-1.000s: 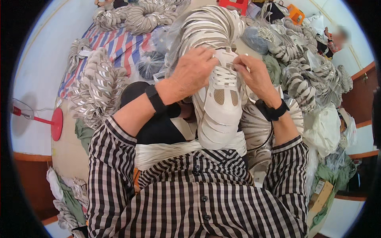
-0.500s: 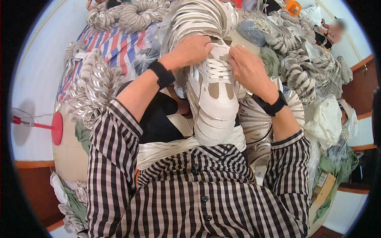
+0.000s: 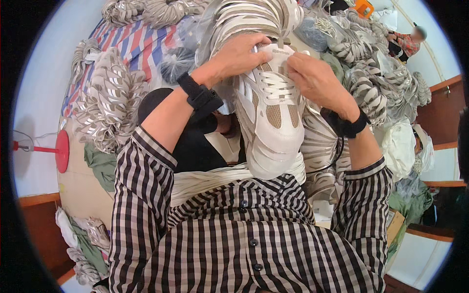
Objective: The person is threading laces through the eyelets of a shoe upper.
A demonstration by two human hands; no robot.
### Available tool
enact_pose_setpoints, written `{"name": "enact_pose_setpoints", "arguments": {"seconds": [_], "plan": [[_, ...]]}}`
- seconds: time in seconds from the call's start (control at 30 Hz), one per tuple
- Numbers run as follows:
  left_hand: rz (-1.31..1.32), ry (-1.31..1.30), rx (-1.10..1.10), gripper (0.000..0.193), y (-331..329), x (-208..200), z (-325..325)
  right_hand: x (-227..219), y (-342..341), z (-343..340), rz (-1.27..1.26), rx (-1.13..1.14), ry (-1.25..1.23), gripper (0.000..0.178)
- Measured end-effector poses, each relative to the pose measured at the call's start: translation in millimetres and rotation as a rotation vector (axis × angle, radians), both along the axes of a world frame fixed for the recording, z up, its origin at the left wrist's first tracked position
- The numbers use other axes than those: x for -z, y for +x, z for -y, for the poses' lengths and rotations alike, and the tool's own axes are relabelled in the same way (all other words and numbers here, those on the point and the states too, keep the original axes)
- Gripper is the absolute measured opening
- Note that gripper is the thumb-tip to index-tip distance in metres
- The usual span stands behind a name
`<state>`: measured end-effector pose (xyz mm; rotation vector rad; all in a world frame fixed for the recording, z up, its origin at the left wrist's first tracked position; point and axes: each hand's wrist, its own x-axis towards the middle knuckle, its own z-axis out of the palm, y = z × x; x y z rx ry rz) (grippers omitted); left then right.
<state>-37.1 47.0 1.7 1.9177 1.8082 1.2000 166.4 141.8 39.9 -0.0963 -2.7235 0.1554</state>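
A white and beige shoe upper [image 3: 278, 128] with a mesh toe panel and white laces [image 3: 277, 87] lies over a stack of similar uppers between my legs, toe toward me. My left hand [image 3: 240, 56] grips the left side of its tongue [image 3: 279, 54], thumb on the front and fingers curled behind. On the other side, my right hand [image 3: 316, 82] pinches the upper near the tongue and top eyelets; its fingertips are partly hidden. A bundle of white laces [image 3: 207, 181] lies across my lap.
A large ring of strung uppers [image 3: 244, 22] stands just beyond my hands. More bundles lie at left [image 3: 108, 93] and right [image 3: 366, 93], near a striped sheet [image 3: 141, 46]. A white plastic bag [image 3: 398, 149] is at right. Another person [image 3: 408, 43] is at far right.
The tongue now stands more exposed between my hands. My left hand has shifted its thumb onto the tongue's front. The shoe upper and right hand appear slightly further right as the view shifted.
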Motion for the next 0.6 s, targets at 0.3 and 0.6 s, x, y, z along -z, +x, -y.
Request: {"name": "enact_pose_setpoints", "arguments": {"seconds": [0.3, 0.6], "plan": [[0.172, 0.112, 0.047, 0.037, 7, 12, -4, 10, -10, 14, -0.093, 0.036, -0.198, 0.008], [0.011, 0.320, -0.148, 0.029, 35, 16, 17, 7, 6, 20, -0.157, 0.145, -0.141, 0.006]]}}
